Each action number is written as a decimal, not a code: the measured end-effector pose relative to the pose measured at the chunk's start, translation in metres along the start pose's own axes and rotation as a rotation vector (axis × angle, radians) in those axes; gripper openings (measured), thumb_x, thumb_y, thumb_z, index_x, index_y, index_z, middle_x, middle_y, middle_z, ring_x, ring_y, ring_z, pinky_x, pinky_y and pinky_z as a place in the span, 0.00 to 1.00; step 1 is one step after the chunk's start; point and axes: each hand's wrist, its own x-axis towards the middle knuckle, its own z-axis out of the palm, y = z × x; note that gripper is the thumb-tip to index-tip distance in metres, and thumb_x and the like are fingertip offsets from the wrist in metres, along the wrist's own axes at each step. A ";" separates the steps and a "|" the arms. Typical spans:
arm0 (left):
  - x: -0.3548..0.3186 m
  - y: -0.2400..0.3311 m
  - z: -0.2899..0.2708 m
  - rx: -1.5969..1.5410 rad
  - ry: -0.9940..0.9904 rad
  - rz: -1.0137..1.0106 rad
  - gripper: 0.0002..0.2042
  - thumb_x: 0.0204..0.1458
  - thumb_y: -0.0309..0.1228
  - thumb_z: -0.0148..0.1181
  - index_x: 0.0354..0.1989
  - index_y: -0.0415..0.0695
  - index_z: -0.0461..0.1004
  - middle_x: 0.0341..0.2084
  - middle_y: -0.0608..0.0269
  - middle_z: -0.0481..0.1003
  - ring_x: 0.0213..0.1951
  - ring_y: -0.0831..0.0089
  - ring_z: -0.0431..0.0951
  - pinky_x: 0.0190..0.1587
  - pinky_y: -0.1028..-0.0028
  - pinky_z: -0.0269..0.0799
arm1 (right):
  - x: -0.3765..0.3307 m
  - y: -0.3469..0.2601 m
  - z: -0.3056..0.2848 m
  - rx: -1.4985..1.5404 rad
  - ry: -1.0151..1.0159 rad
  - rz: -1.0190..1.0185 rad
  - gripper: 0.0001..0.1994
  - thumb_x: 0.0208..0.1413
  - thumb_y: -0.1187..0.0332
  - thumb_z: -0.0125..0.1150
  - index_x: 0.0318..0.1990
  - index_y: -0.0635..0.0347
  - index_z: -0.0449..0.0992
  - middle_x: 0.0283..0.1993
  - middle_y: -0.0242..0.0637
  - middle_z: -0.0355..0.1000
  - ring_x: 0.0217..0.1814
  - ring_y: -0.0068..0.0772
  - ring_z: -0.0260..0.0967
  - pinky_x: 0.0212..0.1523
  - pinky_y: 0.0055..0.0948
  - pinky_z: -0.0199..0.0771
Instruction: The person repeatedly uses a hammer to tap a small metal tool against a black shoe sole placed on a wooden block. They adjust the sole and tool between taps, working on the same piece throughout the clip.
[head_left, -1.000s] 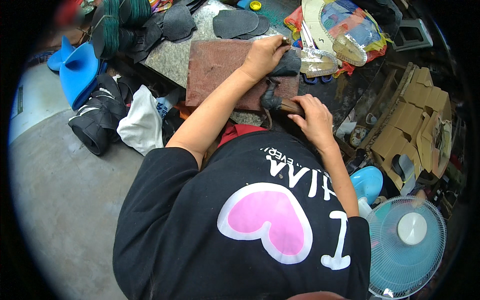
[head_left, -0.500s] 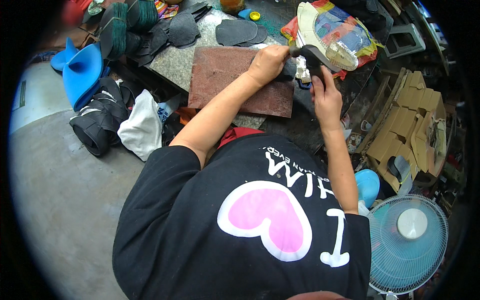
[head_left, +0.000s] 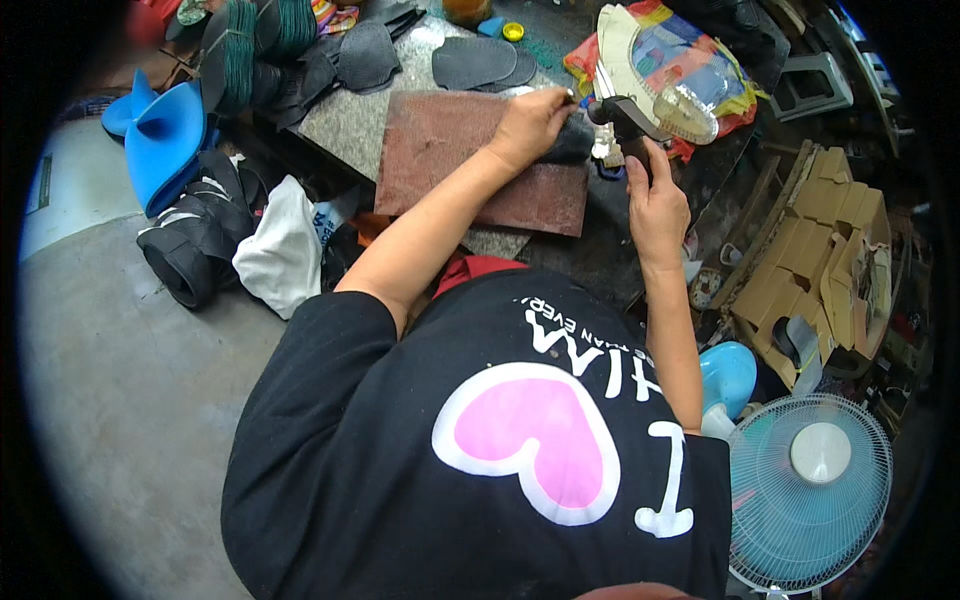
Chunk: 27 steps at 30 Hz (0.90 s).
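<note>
On a reddish-brown board [head_left: 440, 150], my left hand [head_left: 530, 130] rests with its fingers pinched together near the board's far right corner. What those fingertips hold is too small to make out. A dark black piece [head_left: 570, 142], perhaps leather, lies beside and partly under this hand. My right hand [head_left: 658, 205] is wrapped round the handle of a hammer [head_left: 622, 117]. The hammer's dark head is raised just right of the left fingertips, apart from them.
Flat black cut pieces [head_left: 475, 62] lie beyond the board. Green-corded bundles [head_left: 237, 60] and blue curved sheets [head_left: 170, 135] are at the left. A colourful plastic bag [head_left: 690, 60] sits at far right. Cardboard [head_left: 800, 250] and a fan [head_left: 810, 490] stand to my right.
The hammer head has moved slightly right and down, away from my left fingertips. My left hand has shifted a little left, showing more of the black piece.
</note>
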 end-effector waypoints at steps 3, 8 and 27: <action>-0.003 -0.002 -0.001 -0.022 0.025 -0.086 0.05 0.54 0.27 0.61 0.35 0.37 0.76 0.28 0.51 0.78 0.31 0.60 0.81 0.35 0.69 0.75 | -0.013 0.018 0.013 -0.077 -0.146 0.070 0.19 0.64 0.52 0.52 0.57 0.48 0.72 0.26 0.42 0.75 0.32 0.47 0.77 0.34 0.40 0.72; 0.000 -0.005 -0.001 -0.723 0.195 -0.480 0.06 0.60 0.26 0.56 0.36 0.35 0.75 0.29 0.60 0.79 0.34 0.76 0.81 0.38 0.77 0.77 | -0.024 0.022 0.024 -0.125 -0.167 0.045 0.18 0.63 0.51 0.50 0.56 0.45 0.70 0.35 0.48 0.77 0.37 0.56 0.75 0.35 0.48 0.73; 0.000 -0.009 0.004 -0.676 0.088 -0.504 0.06 0.58 0.23 0.57 0.39 0.33 0.74 0.31 0.59 0.80 0.31 0.77 0.81 0.35 0.79 0.78 | -0.023 0.020 0.021 -0.084 -0.192 0.117 0.18 0.62 0.52 0.53 0.55 0.46 0.73 0.35 0.43 0.78 0.39 0.50 0.77 0.38 0.40 0.73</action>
